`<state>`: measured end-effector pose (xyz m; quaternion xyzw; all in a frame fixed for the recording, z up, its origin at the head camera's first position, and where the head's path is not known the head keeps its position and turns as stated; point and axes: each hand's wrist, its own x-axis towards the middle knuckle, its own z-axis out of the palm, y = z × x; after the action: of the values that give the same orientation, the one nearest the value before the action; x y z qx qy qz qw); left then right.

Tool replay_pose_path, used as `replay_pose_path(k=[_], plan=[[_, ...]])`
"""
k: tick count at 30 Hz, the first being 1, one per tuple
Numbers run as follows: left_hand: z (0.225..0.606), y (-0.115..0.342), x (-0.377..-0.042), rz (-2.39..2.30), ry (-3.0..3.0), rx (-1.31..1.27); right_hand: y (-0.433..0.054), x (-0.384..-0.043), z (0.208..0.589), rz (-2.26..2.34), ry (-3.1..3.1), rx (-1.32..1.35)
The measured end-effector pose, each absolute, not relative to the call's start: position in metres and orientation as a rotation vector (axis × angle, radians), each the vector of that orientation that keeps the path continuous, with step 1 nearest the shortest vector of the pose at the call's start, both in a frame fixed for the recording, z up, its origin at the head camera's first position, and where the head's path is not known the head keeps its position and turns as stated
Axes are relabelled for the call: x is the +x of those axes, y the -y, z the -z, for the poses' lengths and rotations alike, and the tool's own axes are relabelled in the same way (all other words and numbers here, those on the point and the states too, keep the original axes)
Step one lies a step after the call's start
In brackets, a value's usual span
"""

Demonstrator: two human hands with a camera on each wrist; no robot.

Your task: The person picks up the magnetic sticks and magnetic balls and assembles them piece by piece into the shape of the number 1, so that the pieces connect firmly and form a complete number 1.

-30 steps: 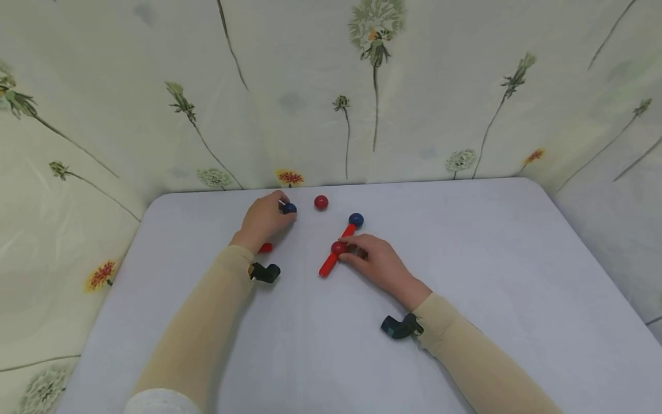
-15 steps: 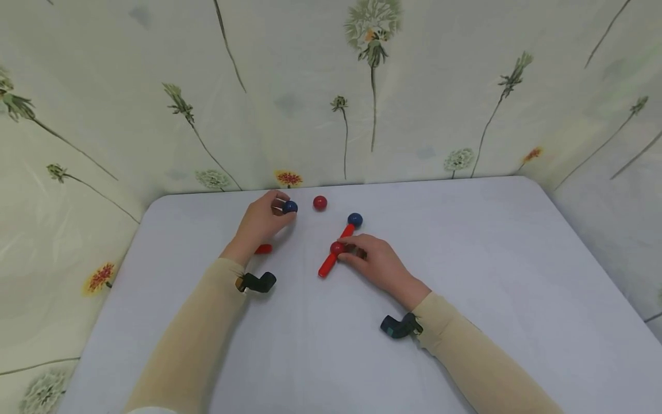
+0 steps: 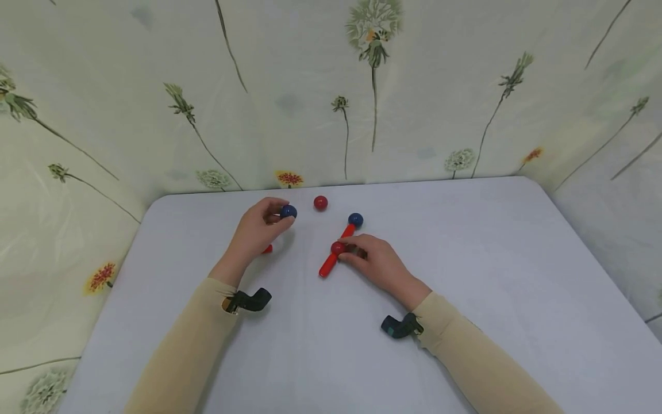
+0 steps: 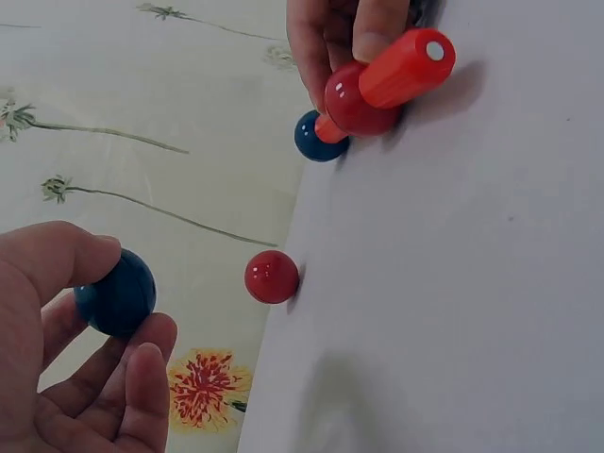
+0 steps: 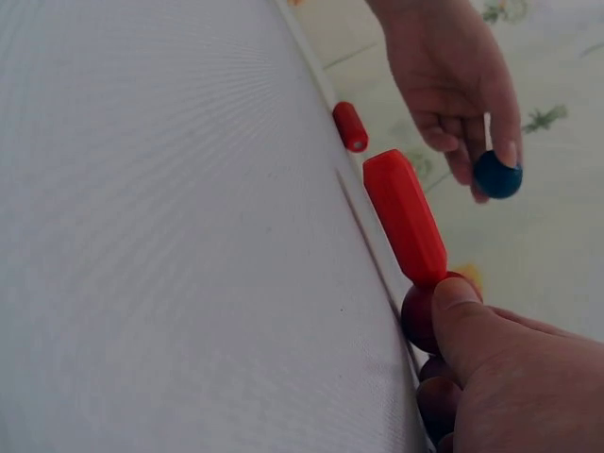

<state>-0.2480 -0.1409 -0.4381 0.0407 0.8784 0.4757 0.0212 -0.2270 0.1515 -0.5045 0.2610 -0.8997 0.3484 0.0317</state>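
Observation:
My left hand (image 3: pixel 253 233) pinches a blue ball (image 4: pixel 118 294) between thumb and fingertips, raised over the far left part of the table. With thumb and fingers, my right hand (image 3: pixel 380 261) grips a red ball (image 3: pixel 338 248) that joins two red rods in a line. One faceted rod (image 5: pixel 406 217) points toward the near left, with a pale spot at its end in the left wrist view. The other rod (image 3: pixel 348 231) runs away to a second blue ball (image 3: pixel 355 219) at its far end. Part of the held red ball is hidden by the right fingers.
A loose red ball (image 3: pixel 320 203) lies near the back edge of the white table (image 3: pixel 465 241), between the hands. Another red rod (image 5: pixel 350 126) lies on the left, mostly covered by my left hand in the head view. A flowered cloth (image 3: pixel 289 115) hangs behind.
My left hand has lifted the blue ball and drawn back slightly toward me, its wrist shifting left. The right hand and the joined rods stay in place.

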Motion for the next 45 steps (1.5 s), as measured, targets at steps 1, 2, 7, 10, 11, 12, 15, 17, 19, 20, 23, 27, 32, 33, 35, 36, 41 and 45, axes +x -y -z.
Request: replay_pose_path(k=[1,2,7,10,11,12,15,17,19,20,23,27,32,33,35,36,41,45], plan=[[0.437,0.141,-0.246,-1.477,-2.725,0.122,-0.151,-0.227,0.505,-1.073,2.772,0.803],[0.437,0.142,-0.244,-1.478,-2.727,0.118,-0.151,-0.227,0.505,-1.074,2.772,0.802],[0.438,0.145,-0.234,-1.504,-2.7,0.101,-0.151,-0.226,0.504,-1.08,2.766,0.804],[0.442,0.146,-0.227,-1.522,-2.688,0.1,-0.15,-0.226,0.504,-1.078,2.769,0.806],[0.443,0.146,-0.224,-1.531,-2.684,0.107,-0.15,-0.226,0.504,-1.081,2.769,0.805],[0.443,0.146,-0.221,-1.543,-2.677,0.113,-0.15,-0.226,0.504,-1.079,2.772,0.801],[0.448,0.144,-0.213,-1.566,-2.678,0.14,-0.151,-0.226,0.504,-1.078,2.774,0.795],[0.452,0.142,-0.207,-1.587,-2.666,0.159,-0.151,-0.226,0.504,-1.079,2.772,0.791],[0.456,0.141,-0.201,-1.603,-2.649,0.174,-0.151,-0.226,0.505,-1.077,2.768,0.794],[0.459,0.14,-0.198,-1.607,-2.639,0.18,-0.151,-0.227,0.505,-1.075,2.766,0.797],[0.464,0.139,-0.189,-1.619,-2.612,0.203,-0.151,-0.227,0.505,-1.073,2.764,0.797],[0.468,0.138,-0.179,-1.618,-2.595,0.205,-0.151,-0.228,0.507,-1.068,2.767,0.79],[0.477,0.139,-0.169,-1.634,-2.553,0.158,-0.151,-0.229,0.508,-1.064,2.775,0.79],[0.479,0.139,-0.167,-1.641,-2.543,0.151,-0.151,-0.229,0.508,-1.064,2.777,0.79],[0.483,0.139,-0.164,-1.641,-2.544,0.146,-0.151,-0.228,0.508,-1.064,2.779,0.787],[0.484,0.139,-0.163,-1.637,-2.548,0.151,-0.151,-0.228,0.508,-1.064,2.781,0.785],[0.491,0.138,-0.159,-1.478,-2.69,0.217,-0.151,-0.228,0.507,-1.063,2.784,0.775],[0.495,0.138,-0.158,-1.367,-2.775,0.259,-0.151,-0.227,0.505,-1.057,2.787,0.775]])
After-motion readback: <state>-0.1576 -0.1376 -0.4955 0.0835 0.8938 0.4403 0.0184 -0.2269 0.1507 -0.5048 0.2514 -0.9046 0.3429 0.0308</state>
